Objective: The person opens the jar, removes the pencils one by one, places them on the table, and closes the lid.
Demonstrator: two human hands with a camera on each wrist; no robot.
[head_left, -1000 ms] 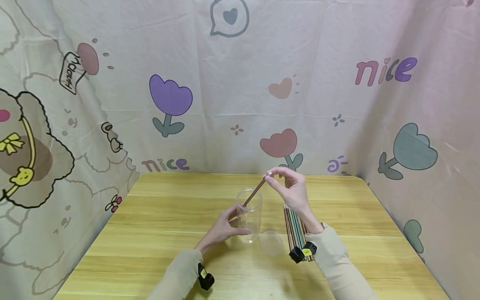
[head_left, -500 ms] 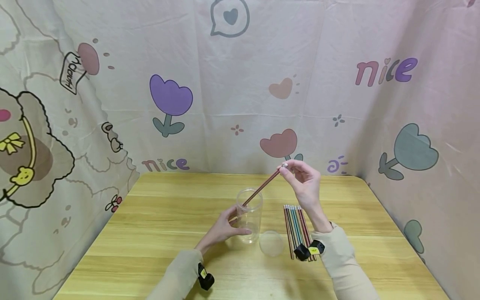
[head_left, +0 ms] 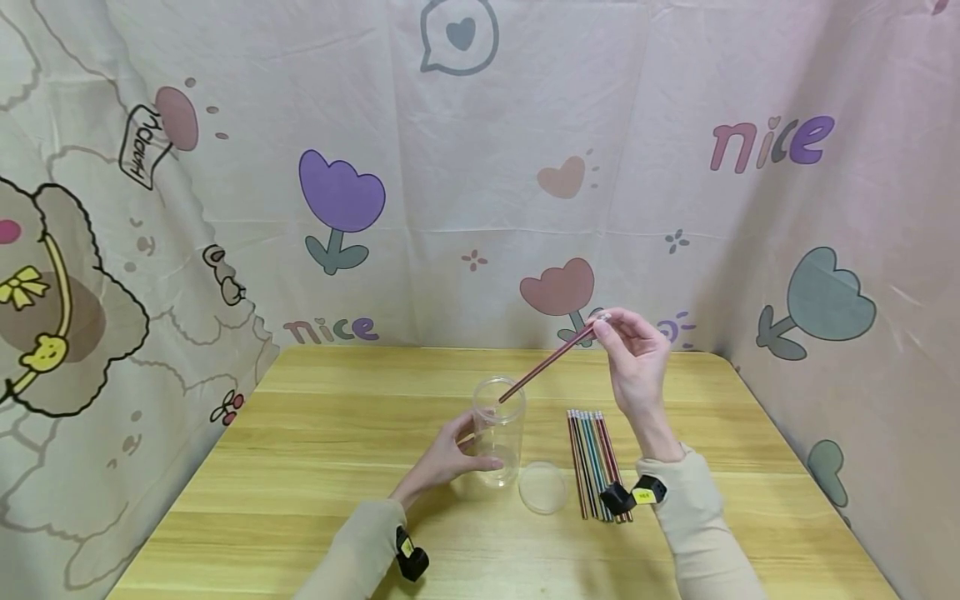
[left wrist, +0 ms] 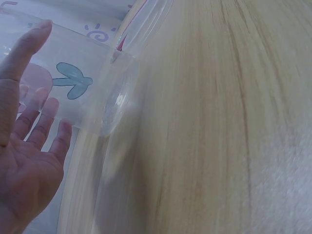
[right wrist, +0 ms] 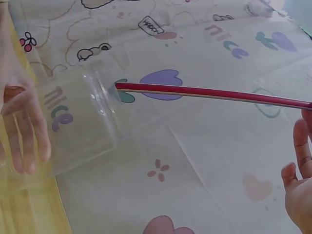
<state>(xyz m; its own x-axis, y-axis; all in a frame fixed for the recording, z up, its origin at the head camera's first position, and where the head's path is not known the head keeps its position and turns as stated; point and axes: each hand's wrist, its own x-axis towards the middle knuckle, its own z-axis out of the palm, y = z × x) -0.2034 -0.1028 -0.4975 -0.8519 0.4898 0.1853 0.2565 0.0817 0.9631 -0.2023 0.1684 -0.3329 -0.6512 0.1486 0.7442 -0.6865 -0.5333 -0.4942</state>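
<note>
My left hand (head_left: 442, 458) holds a tall clear plastic jar (head_left: 506, 437) upright on the table, thumb at the near side and fingers behind. The jar is uncovered, and in the left wrist view its transparent wall (left wrist: 97, 73) stands between thumb and fingers. Up to the right, my right hand (head_left: 639, 362) pinches a dark red pencil (head_left: 546, 363) at its white eraser end. The pencil slants down to the left, its lower end right at the jar's mouth. That lower end (right wrist: 118, 87) overlaps the area just off the rim in the right wrist view.
A round clear lid (head_left: 543, 488) lies on the wooden table (head_left: 337, 417) just right of the jar. Beyond it, several pencils (head_left: 588, 458) lie side by side, partly covered by the right wrist camera (head_left: 618, 498). A printed cloth (head_left: 465, 125) hangs behind the table.
My right hand has moved up and to the right, drawing the pencil with it. The pencil's lower end has risen to the jar's mouth, at a flatter slant. My left hand keeps still.
</note>
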